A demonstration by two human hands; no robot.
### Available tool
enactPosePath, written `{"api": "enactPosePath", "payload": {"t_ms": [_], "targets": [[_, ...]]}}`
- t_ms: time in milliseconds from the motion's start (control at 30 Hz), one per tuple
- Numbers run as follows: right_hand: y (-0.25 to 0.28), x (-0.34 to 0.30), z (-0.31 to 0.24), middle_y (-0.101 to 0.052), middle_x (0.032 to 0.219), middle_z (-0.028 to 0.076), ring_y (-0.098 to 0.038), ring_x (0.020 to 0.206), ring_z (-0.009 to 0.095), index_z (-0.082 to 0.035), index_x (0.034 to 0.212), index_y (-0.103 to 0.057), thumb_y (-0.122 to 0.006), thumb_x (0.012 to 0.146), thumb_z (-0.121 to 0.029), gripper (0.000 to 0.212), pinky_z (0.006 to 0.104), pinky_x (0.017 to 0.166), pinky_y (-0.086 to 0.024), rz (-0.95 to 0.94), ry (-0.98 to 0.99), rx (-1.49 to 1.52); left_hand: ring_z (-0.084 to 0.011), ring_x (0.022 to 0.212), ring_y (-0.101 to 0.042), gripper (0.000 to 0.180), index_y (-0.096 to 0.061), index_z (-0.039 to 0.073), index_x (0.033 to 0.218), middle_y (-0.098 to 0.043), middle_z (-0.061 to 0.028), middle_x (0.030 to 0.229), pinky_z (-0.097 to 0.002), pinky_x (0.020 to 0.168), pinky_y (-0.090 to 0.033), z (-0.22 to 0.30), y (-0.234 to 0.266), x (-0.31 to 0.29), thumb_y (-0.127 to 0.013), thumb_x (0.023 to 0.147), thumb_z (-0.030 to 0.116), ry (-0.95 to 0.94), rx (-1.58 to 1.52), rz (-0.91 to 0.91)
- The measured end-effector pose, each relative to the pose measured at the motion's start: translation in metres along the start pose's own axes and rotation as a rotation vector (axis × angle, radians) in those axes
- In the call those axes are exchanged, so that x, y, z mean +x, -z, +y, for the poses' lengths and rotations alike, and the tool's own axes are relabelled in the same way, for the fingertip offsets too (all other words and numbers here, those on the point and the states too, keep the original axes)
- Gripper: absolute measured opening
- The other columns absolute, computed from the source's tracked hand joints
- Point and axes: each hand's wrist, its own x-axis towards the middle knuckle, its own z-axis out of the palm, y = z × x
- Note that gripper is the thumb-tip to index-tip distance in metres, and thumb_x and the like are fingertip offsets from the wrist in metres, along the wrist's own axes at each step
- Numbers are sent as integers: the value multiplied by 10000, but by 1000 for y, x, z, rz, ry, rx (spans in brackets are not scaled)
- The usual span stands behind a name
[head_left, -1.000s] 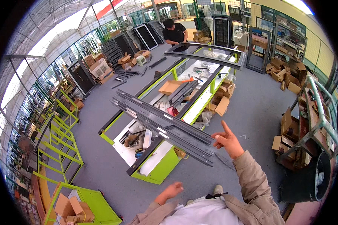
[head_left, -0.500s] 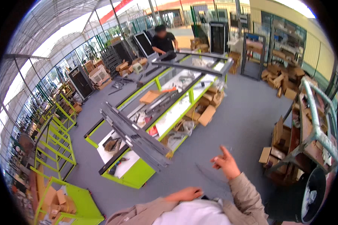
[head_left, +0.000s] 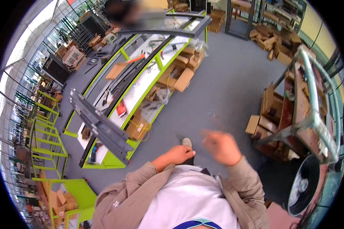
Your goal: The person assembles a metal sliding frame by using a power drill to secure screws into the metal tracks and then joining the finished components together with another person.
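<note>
My left hand is in front of my waist, its fingers curled closed and nothing visible in them. To its right, my right hand is raised over the floor. Motion smears its fingers, so their pose is unclear; no object shows in it. Neither hand touches the long green-framed workbench ahead on the left. Across that bench's near end lie dark metal profiles. An orange-brown cardboard piece and a red packet rest farther along it.
A large dark frame spans the bench's far end, with a blurred person beside it. Open cartons sit on its lower shelf. To my right stand a metal-railed rack and a black bin. Green frames stand left.
The view has tilted downward, and the bench now sits higher and farther left. My right hand, earlier with its index finger extended, has drawn nearer my left hand and blurred.
</note>
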Motion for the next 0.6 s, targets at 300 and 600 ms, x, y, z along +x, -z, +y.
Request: {"api": "enactPosePath", "payload": {"t_ms": [300, 600], "targets": [[-18, 58, 116, -699, 1211, 231, -682, 1059, 420, -95, 1469, -539, -689, 929, -346, 614, 476, 905, -545, -536, -324, -46, -383, 1022, -684, 309, -702, 64, 1087, -732, -174, 1064, -499, 879, -528, -5, 83, 187, -647, 941, 330, -241, 253, -143], [-22, 212, 173, -731, 1134, 203, -715, 1001, 374, -35, 1396, -595, -714, 930, -314, 556, 441, 861, -564, -401, -451, 103, -404, 1072, -657, 322, -680, 70, 1156, -692, -181, 1166, -499, 912, -523, -58, 231, 218, -625, 962, 321, -59, 209, 47]]}}
